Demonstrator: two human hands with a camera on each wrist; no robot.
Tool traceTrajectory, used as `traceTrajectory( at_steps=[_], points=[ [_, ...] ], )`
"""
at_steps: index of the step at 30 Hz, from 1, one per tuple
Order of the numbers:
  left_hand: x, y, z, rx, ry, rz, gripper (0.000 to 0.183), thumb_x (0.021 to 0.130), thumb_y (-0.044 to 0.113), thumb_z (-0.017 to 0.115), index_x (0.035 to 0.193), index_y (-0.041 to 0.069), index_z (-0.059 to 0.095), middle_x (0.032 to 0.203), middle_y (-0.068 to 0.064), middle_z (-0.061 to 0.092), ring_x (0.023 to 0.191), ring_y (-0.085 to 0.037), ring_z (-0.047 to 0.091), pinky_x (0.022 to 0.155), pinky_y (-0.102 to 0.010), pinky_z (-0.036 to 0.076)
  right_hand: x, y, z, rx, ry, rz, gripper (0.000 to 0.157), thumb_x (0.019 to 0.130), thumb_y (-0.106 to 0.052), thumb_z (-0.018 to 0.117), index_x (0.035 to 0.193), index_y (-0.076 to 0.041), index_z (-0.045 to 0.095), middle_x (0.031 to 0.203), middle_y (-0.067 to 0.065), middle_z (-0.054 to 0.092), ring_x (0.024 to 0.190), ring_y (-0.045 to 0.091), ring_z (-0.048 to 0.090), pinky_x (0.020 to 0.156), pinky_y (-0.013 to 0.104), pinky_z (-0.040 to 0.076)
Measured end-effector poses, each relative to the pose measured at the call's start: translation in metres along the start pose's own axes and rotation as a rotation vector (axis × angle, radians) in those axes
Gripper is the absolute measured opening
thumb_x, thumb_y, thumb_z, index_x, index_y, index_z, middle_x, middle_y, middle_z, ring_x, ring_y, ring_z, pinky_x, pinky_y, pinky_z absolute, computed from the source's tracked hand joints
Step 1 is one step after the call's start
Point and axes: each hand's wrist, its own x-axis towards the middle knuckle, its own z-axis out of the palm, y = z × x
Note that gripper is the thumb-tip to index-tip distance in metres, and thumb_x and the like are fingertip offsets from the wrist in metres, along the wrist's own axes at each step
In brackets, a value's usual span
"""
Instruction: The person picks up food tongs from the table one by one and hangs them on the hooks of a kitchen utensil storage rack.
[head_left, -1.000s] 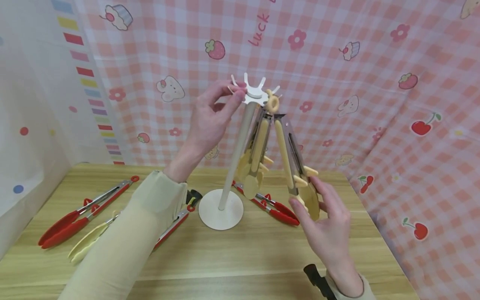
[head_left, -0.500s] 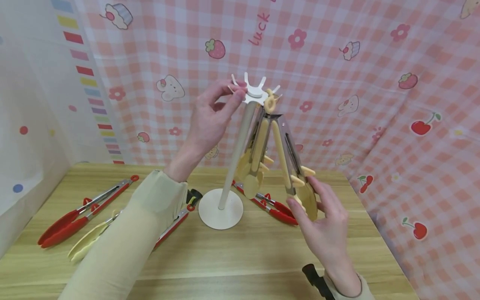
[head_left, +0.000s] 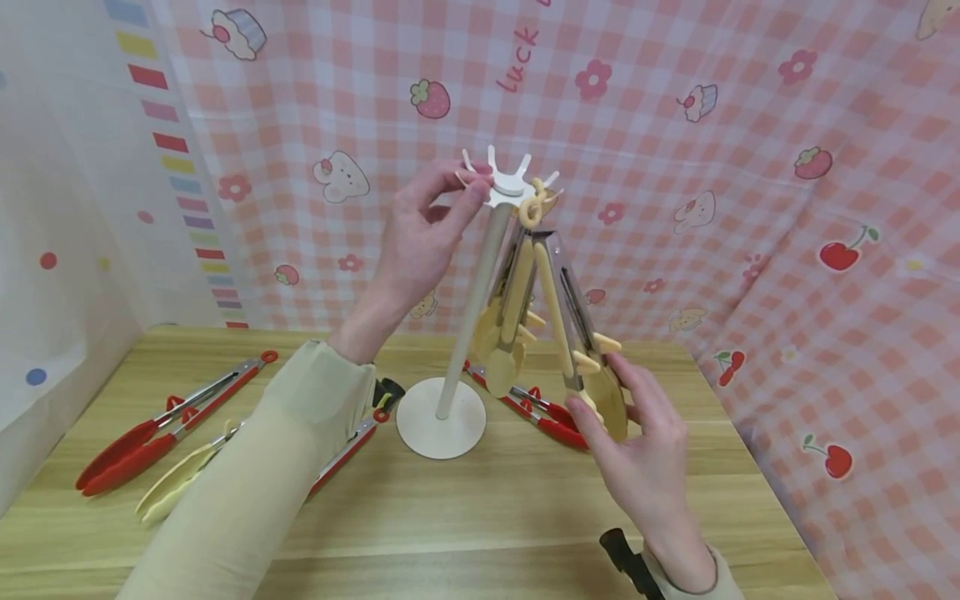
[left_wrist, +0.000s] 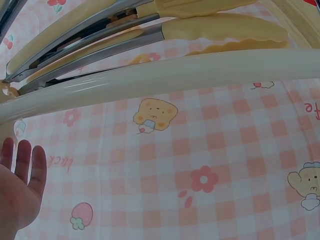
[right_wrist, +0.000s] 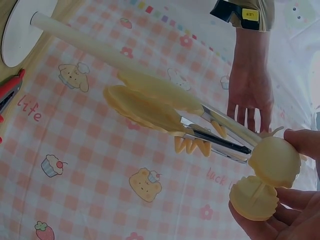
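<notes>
A white stand with a round base [head_left: 442,429] and a pole [head_left: 480,308] rises from the table, hooks radiating from its top. My left hand [head_left: 423,225] pinches one of these hooks at the left side. Pale yellow and steel tongs [head_left: 517,292] hang from the stand just right of the pole. With my right hand [head_left: 645,450] I grip the tips of other yellow tongs [head_left: 553,292], spread somewhat apart and slanting up to the left. Their ring [head_left: 531,213] is right at the hooks. In the right wrist view, the two yellow heads [right_wrist: 275,162] sit between my thumb and fingers.
On the wooden table [head_left: 465,533], red tongs [head_left: 172,425] and yellow tongs [head_left: 172,483] lie at the left. My left sleeve [head_left: 247,467] partly covers the yellow ones and further red tongs [head_left: 345,458]. More red tongs [head_left: 555,421] lie right of the base. A checked cloth [head_left: 360,108] hangs behind.
My right hand and its tongs have moved a little left, bringing the ring across toward the stand's top and the tongs closer to the hanging ones. My left hand stays on its hook.
</notes>
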Motion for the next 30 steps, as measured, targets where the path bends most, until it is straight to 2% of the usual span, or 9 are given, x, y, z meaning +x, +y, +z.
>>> traceTrajectory(
  at_steps=[12, 18, 25, 30],
  points=[
    [-0.001, 0.000, 0.000, 0.014, 0.000, 0.004, 0.019, 0.106, 0.014, 0.063, 0.113, -0.004, 0.067, 0.134, -0.016, 0.070, 0.119, -0.017, 0.067, 0.096, -0.031, 0.060, -0.002, -0.006, 0.003, -0.015, -0.043, 0.039, 0.062, 0.075, 0.002, 0.088, 0.134, -0.002, 0.069, 0.117, 0.014, 0.077, 0.109, -0.005, 0.063, 0.078, 0.006, 0.055],
    [0.000, 0.000, -0.001, 0.010, 0.001, 0.009, 0.019, 0.106, 0.014, 0.062, 0.112, -0.004, 0.067, 0.134, -0.016, 0.071, 0.118, -0.017, 0.067, 0.096, -0.031, 0.060, -0.003, -0.007, 0.006, -0.013, -0.067, 0.046, 0.060, 0.077, 0.000, 0.087, 0.133, -0.002, 0.069, 0.119, 0.014, 0.077, 0.105, 0.000, 0.063, 0.076, 0.007, 0.056],
    [0.000, -0.001, 0.000, 0.004, 0.005, 0.005, 0.019, 0.105, 0.013, 0.063, 0.113, -0.004, 0.067, 0.134, -0.016, 0.071, 0.118, -0.018, 0.067, 0.096, -0.036, 0.061, -0.005, -0.011, 0.011, -0.025, -0.115, 0.070, 0.057, 0.079, -0.004, 0.088, 0.132, -0.004, 0.068, 0.117, 0.011, 0.075, 0.103, 0.009, 0.064, 0.073, 0.009, 0.057],
    [0.000, 0.000, 0.000, -0.002, 0.002, -0.009, 0.019, 0.105, 0.014, 0.063, 0.113, -0.003, 0.066, 0.135, -0.015, 0.071, 0.118, -0.017, 0.067, 0.093, -0.033, 0.060, -0.006, -0.015, 0.018, -0.007, -0.155, 0.086, 0.053, 0.080, -0.006, 0.088, 0.128, -0.003, 0.067, 0.115, 0.010, 0.074, 0.099, 0.014, 0.065, 0.069, 0.014, 0.060]
  ],
)
